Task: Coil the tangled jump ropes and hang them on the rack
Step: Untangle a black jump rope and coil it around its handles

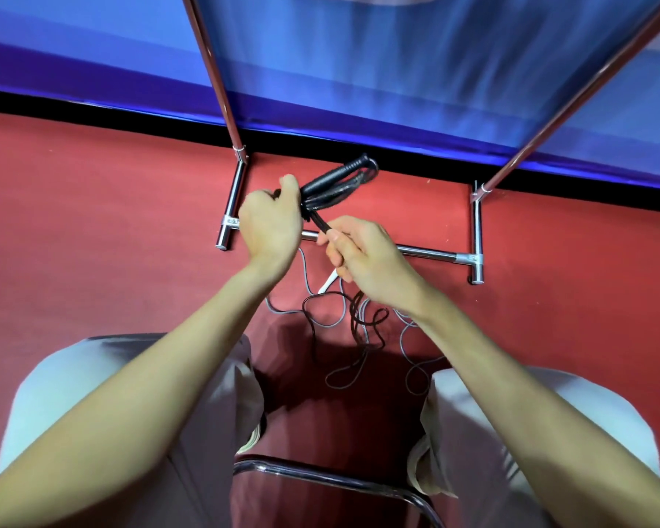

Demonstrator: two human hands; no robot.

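No writing or brand mark can be read anywhere. On the left, the rack [231, 207] stands on the red matte floor [92, 230]: shiny round chrome tubes joined by metal clamps, with a low crossbar running to the right foot. The left hand [271, 219] is closed in a fist around a bundle of coiled black rope [336, 186], a thin glossy cord gathered with its ribbed black handles, held above the crossbar. Just right of it, the right hand [362, 253] pinches a black strand [321, 222] that leads from the bundle, fingers curled tight. Below the hands, more rope lies loose on the floor between the person's knees: a black cord [343, 337] in tangled loops and a thin grey cord [408, 337] with a white handle [329, 280]. Behind the rack hangs smooth blue fabric [397, 62].
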